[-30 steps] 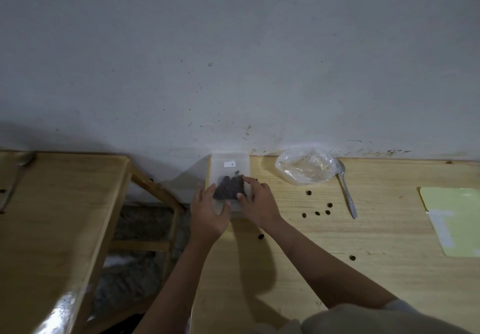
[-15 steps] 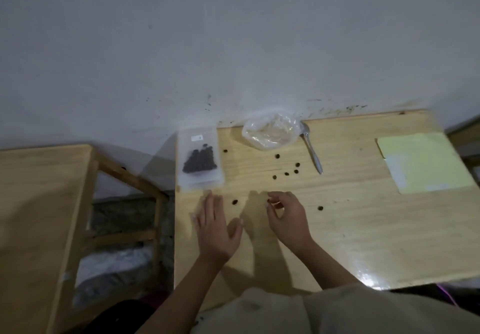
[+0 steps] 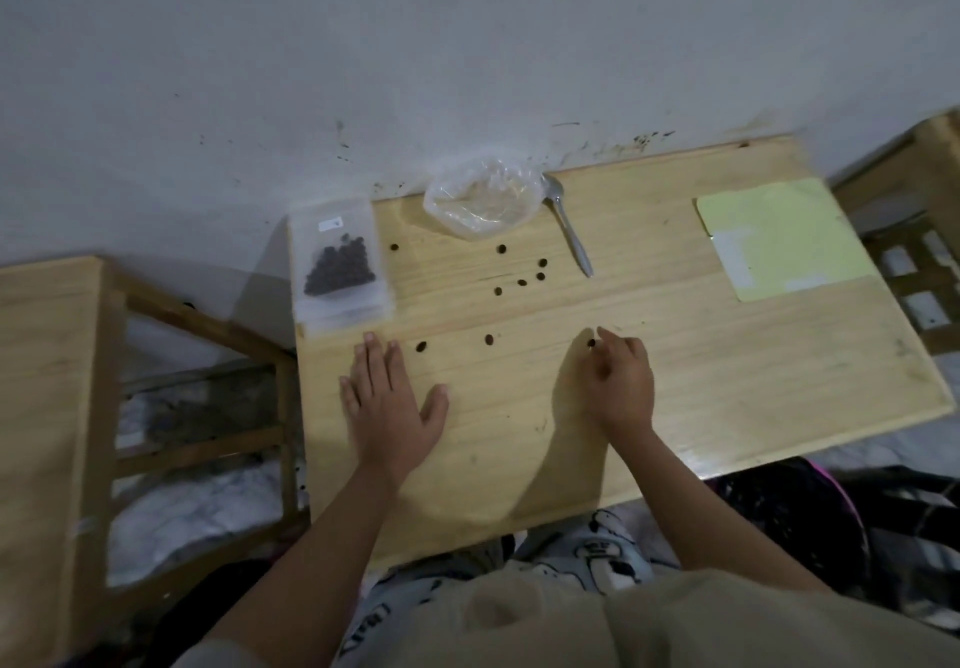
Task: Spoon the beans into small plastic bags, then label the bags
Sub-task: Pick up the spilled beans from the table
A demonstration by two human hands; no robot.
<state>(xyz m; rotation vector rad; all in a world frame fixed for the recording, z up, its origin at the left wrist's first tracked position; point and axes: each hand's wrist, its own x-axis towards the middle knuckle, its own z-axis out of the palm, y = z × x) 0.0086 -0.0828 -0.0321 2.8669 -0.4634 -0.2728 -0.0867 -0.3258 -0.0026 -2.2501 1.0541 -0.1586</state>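
Your left hand [image 3: 390, 410] lies flat, fingers straight, near the table's [image 3: 727, 381] left edge. Your right hand [image 3: 618, 381] pinches one bean [image 3: 591, 342] mid-table; its curled fingers hide the grip. The filled bag [image 3: 340, 265] overhangs the far-left corner, its label [image 3: 330, 223] unreadable. Loose beans [image 3: 522, 278] lie near the spoon [image 3: 570, 236].

A light wooden table [image 3: 701, 397] against the wall carries a stack of small plastic bags [image 3: 340, 265] at its far left corner, a crumpled clear bag [image 3: 483, 198], a metal spoon [image 3: 569, 231], scattered dark beans [image 3: 522, 283], a yellow sheet [image 3: 784, 239] and the flat left hand [image 3: 387, 407].
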